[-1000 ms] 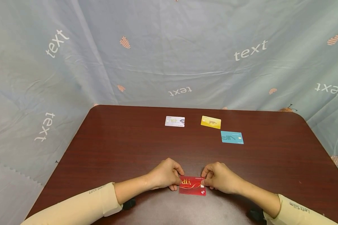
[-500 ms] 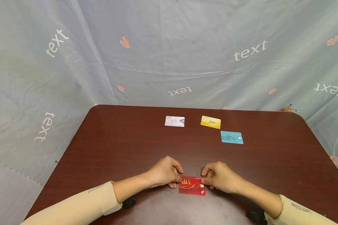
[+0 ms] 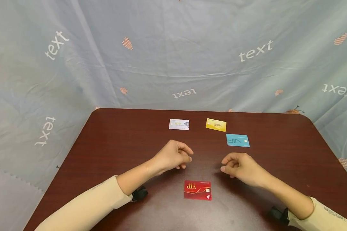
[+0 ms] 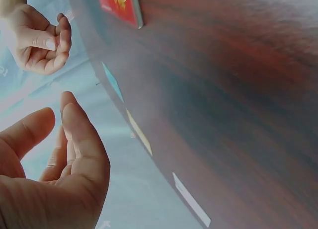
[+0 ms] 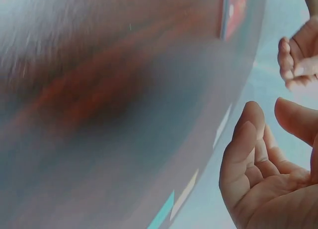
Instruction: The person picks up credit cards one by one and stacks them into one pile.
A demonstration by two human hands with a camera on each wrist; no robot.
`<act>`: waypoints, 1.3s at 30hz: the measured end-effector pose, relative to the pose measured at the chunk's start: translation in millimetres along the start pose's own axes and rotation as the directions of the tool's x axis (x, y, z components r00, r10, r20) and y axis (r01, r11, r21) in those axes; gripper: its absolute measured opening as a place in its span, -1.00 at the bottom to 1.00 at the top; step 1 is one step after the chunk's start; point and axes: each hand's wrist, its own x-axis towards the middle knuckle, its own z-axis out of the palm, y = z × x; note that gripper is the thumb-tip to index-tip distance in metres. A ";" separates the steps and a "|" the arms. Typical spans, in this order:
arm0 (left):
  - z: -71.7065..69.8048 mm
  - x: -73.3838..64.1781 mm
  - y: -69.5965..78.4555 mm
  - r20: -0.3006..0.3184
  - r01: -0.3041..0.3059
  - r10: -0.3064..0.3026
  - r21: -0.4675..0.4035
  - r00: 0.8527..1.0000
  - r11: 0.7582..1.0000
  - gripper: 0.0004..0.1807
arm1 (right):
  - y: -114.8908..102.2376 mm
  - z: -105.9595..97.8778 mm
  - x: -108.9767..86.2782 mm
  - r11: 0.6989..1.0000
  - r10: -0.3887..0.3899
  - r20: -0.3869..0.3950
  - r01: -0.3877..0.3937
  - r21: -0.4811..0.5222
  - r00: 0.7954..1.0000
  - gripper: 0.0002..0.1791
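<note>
A red VIP card [image 3: 198, 190] lies flat near the front of the table, untouched by either hand. My left hand [image 3: 173, 155] hovers above the wood beyond the card's left side, its fingers loosely bent and nothing between them. To the right, my right hand [image 3: 243, 168] is also raised and holds nothing; in the right wrist view its thumb stands apart from the fingers [image 5: 243, 149]. Farther back lie a silver-white VIP card [image 3: 179, 124], a yellow card [image 3: 216, 125] and a blue VIP card [image 3: 237, 140], the blue one nearest to my right hand.
The dark reddish-brown table [image 3: 118, 141] has rounded far corners. Behind it and along the left hangs a grey-blue curtain [image 3: 162, 57] with printed words and hearts. A dark strap [image 3: 140, 193] sits under my left forearm.
Both hands have let go of the red card's sides, lifted and moved forward and apart, the right one outward. The red card has stayed in place, as have the other cards.
</note>
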 end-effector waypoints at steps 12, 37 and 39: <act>12.5 26.6 23.3 -0.070 -0.076 0.076 -0.001 0.995 0.997 -0.83 | 17.9 -38.1 -3.0 0.998 0.069 -0.115 -0.070 -0.001 0.991 -0.53; 46.6 97.7 38.5 -0.128 -0.173 0.164 -0.068 0.978 0.983 -0.60 | 61.2 -89.8 17.3 0.994 0.080 -0.276 -0.096 -0.043 0.958 -0.42; 48.5 104.3 37.7 -0.124 -0.159 0.152 -0.050 0.981 0.986 -0.58 | 62.4 -92.4 19.0 0.994 0.084 -0.268 -0.099 -0.045 0.960 -0.39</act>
